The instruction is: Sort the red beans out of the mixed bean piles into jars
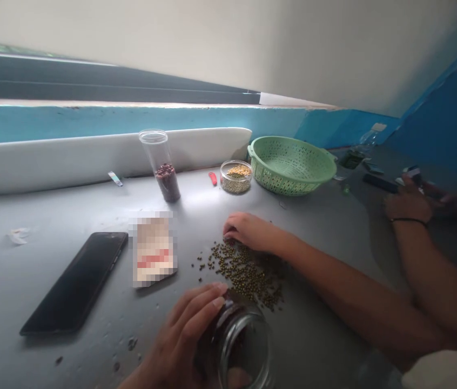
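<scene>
My left hand [190,329] is wrapped around a clear jar [248,346] at the bottom of the view, its round rim towards me. Dark reddish contents seem to show near my fingertips, but I cannot tell what they are. My right hand [248,231] reaches in from the right, fingers curled and pressed down at the far edge of a spread of mung beans [248,275]. Something dark red shows beside those fingertips; what they pinch, if anything, is hidden. The mung beans lie loose on the grey table [188,346] between both hands.
A tall clear container of dark red beans [169,183], a round tub of yellow and green grains [235,178] and a green colander [293,165] stand behind. A phone [76,283] and a blurred-out packet [154,251] lie left. Another person's hands [409,202] are at right.
</scene>
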### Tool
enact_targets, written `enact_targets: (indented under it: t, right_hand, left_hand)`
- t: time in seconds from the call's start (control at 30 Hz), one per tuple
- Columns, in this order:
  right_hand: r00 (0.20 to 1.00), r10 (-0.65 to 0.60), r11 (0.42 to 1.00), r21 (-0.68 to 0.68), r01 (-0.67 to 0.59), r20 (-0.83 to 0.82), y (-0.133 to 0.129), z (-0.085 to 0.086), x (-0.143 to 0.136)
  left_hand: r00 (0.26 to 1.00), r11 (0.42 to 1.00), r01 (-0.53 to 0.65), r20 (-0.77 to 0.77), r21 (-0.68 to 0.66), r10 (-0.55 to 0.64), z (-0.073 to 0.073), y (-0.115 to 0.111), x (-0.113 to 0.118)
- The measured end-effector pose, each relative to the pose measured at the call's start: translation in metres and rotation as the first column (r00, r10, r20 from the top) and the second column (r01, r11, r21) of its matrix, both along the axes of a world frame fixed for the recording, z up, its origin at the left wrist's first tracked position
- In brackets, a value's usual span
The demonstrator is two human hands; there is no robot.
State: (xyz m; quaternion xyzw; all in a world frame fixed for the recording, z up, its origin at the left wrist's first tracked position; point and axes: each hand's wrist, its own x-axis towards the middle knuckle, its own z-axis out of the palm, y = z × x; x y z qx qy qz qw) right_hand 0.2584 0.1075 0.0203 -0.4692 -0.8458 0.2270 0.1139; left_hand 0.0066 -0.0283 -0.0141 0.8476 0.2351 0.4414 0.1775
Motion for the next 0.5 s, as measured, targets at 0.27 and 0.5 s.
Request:
enact_targets:
  t: [0.27,0.5]
  right_hand:
    - [0.999,0.023,1.0,0.017,-0.024,0.041,-0.002,-0.002,-0.002]
    - [1.0,0.008,1.0,-0.018,-0.008,0.001,0.005,-0.009,0.002]
  left_hand:
    - [0.998,0.996,0.058,0.017,0.07,-0.059,-0.018,0.011,-0.007]
    - [0.999,0.997,0.04,0.025,0.065,-0.041,-0.02,0.01,-0.011]
